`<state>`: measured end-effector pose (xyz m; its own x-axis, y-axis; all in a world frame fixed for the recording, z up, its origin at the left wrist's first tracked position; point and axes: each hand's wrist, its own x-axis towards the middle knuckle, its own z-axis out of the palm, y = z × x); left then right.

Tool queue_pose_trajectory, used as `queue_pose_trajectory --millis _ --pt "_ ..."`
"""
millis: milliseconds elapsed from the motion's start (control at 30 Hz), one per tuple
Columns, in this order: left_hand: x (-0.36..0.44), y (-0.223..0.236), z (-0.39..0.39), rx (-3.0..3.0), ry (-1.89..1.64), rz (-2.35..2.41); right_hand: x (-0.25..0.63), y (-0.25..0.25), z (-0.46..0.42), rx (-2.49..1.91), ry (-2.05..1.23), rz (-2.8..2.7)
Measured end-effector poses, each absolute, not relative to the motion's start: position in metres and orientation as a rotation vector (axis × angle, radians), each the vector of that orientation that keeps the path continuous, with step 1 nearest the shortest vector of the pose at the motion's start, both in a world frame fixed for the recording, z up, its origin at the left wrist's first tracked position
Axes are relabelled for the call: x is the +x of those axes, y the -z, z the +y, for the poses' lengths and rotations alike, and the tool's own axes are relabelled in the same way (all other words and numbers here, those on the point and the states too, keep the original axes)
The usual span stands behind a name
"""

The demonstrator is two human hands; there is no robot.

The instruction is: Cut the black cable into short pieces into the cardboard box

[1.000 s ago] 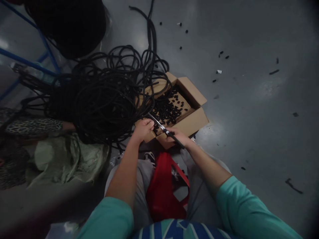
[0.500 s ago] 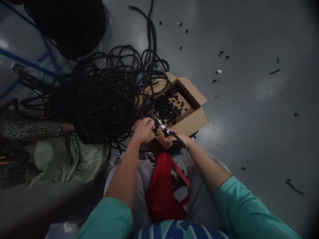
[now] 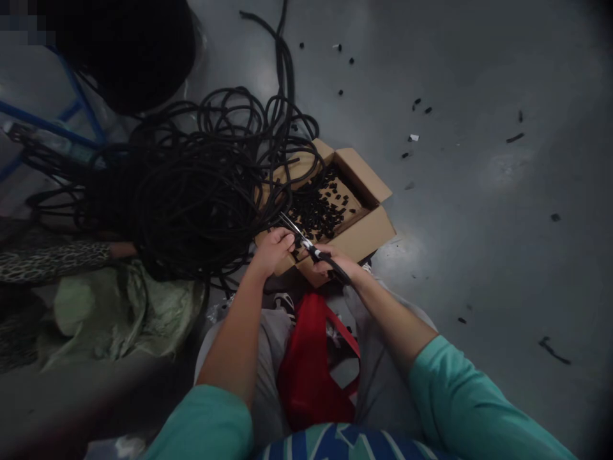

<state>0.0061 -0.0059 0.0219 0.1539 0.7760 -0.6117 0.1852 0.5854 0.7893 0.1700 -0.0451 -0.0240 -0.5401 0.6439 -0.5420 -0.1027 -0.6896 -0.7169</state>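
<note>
Over the near edge of the cardboard box (image 3: 366, 237), my left hand (image 3: 274, 250) is closed in a pinch on a black cord, mostly hidden by the fingers. My right hand (image 3: 338, 260) grips scissors (image 3: 313, 250) with black handles and a white part near the pivot. Their slim metal blades point up and left, slightly parted, passing close to my left fingertips. Many short black cut pieces (image 3: 320, 211) lie inside the box. A large tangle of black cord (image 3: 191, 191) spreads left of the box, some loops hanging over its flap.
A big dark roll (image 3: 138, 51) and a blue metal frame (image 3: 76, 86) stand at upper left. Another person's patterned sleeve (image 3: 57, 260) reaches the tangle above a green cloth (image 3: 124, 313). A red bag (image 3: 306, 377) sits between my legs. Black scraps (image 3: 428, 110) dot the grey floor.
The whole view has shifted slightly, so things appear a little further left. Both hands hold nearly the same pose, scissors beside the left fingers. The other person's sleeve has moved a little.
</note>
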Motion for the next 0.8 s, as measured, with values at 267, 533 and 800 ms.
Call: queue_pose_trajectory --millis 267,533,800 --pt "-0.001 -0.015 -0.006 1.032 -0.543 1.489 0.175 0.025 -0.045 -1.125 -2.191 -0.941" --pt "0.000 -0.016 -0.004 1.096 -0.612 1.644 0.173 0.035 -0.046 -1.272 -1.956 -1.224" --pt "-0.005 -0.005 -0.005 1.462 -0.502 1.779 0.171 0.041 -0.048 -1.408 -1.721 -1.384"
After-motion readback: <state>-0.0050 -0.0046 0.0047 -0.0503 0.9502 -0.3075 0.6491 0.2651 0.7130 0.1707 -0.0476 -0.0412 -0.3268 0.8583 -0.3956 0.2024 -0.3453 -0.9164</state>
